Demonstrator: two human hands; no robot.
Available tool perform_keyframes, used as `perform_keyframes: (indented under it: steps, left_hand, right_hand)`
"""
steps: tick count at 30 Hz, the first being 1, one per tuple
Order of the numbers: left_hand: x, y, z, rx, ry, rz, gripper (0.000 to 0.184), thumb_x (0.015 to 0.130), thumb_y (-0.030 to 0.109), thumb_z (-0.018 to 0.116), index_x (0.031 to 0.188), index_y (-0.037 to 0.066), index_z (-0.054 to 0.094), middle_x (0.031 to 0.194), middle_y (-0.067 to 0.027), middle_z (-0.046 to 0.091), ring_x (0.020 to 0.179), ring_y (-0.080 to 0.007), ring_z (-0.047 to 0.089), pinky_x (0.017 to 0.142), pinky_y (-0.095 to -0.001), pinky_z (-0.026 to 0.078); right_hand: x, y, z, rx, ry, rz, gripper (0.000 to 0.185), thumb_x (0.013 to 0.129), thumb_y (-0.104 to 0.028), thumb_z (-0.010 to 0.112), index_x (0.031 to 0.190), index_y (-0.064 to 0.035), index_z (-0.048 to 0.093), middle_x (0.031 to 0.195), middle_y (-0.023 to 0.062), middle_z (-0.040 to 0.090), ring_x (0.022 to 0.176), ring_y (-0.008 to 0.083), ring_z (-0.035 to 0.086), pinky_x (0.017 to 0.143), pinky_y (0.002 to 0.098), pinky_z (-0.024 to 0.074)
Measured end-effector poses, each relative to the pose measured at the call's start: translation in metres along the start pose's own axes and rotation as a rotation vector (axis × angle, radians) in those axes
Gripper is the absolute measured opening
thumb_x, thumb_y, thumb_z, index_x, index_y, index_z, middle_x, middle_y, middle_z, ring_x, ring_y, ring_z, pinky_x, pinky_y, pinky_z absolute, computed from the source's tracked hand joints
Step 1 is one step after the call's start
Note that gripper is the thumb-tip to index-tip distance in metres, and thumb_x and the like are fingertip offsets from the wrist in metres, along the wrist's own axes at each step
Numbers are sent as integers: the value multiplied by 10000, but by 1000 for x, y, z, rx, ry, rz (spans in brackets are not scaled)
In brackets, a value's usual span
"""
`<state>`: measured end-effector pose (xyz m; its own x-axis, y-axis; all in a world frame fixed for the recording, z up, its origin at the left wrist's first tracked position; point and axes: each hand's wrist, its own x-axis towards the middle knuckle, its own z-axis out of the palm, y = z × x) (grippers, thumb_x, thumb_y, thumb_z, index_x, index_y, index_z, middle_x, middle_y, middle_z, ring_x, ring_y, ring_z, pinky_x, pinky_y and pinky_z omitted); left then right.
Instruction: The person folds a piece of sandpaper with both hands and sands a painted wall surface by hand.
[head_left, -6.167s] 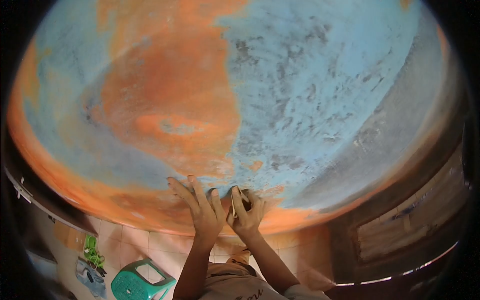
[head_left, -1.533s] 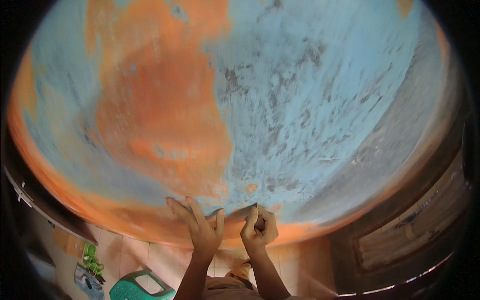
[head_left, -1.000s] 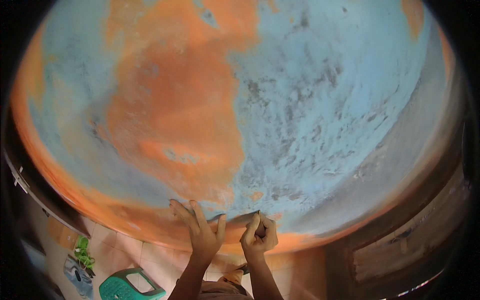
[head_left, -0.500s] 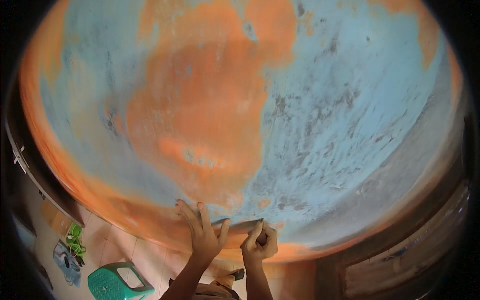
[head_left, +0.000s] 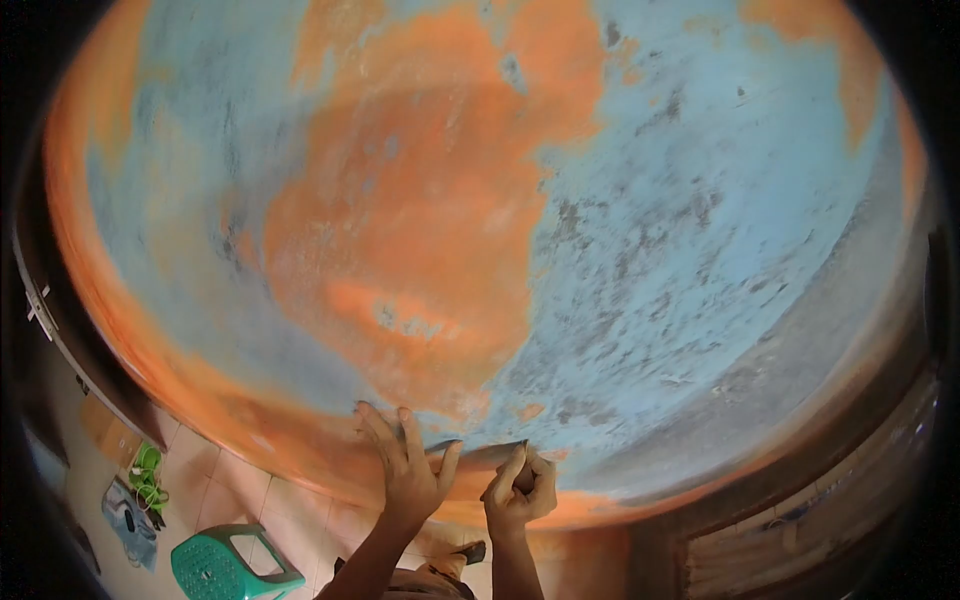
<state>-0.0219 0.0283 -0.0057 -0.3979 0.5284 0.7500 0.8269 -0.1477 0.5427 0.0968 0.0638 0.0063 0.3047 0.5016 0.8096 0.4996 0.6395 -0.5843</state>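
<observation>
A large curved surface (head_left: 400,230), painted in worn patches of orange and light blue, fills most of the head view. My left hand (head_left: 410,478) rests near its lower edge, fingers spread and fingertips against the paint. To its right, my right hand (head_left: 521,490) is closed around a small dark brown piece (head_left: 524,476), with a pointed corner showing above the fingers. Most of that piece is hidden, so its kind is unclear. A dark shadow-like band lies on the surface between both hands.
Below left, a green plastic stool (head_left: 232,562) lies or stands on the tiled floor (head_left: 290,500). Farther left are a bright green coiled cord (head_left: 148,478), a grey-blue cloth-like item (head_left: 128,522) and a cardboard box (head_left: 108,432). A foot (head_left: 472,550) shows beneath my arms.
The view has shifted slightly, so the painted patches sit a little to the right and the stool a little to the left. Both hands hold nearly the same pose.
</observation>
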Motion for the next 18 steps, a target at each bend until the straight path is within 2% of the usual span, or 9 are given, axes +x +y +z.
perform_keyframes:
  steps: [3,6,9,12,14,18]
  left_hand:
    - [0,-2,2,-19,20,20,939,882,328,701,1542,20,107,1461,-498,-41,1356,-682,7,1057,-740,136]
    - [-1,-1,-1,-4,-9,5,926,882,317,701,1536,7,123,1456,-505,-34,1354,-683,19,1059,-741,130]
    - [0,-2,2,1,13,16,915,883,313,700,1530,-2,136,1457,-504,-29,1353,-685,26,1059,-742,126]
    - [1,1,-4,45,1,43,911,886,317,697,1528,-4,138,1458,-503,-30,1353,-684,23,1057,-742,129]
    - [-4,1,-5,23,-16,19,911,888,318,696,1528,-5,135,1459,-501,-33,1354,-684,21,1058,-741,131]
    - [0,-1,1,-23,16,5,908,892,316,693,1530,-3,132,1463,-496,-42,1355,-682,16,1058,-736,137]
  right_hand:
    - [3,2,3,54,1,-43,51,867,9,692,898,25,655,668,59,582,489,90,481,454,231,390]
    - [4,-7,-1,27,15,51,42,871,0,691,893,15,657,650,52,579,486,84,479,455,222,389]
    - [-1,4,4,29,25,-39,41,871,0,690,893,17,659,641,55,577,491,86,483,451,223,389]
    - [1,-1,-1,24,-9,32,46,868,3,694,887,23,657,643,64,576,496,94,490,447,228,390]
    - [10,-8,3,-5,-2,-72,94,927,38,605,847,11,564,506,27,542,413,21,441,411,182,316]
    - [8,6,7,-12,31,-218,103,928,39,602,842,1,560,503,23,540,411,16,432,408,180,305]
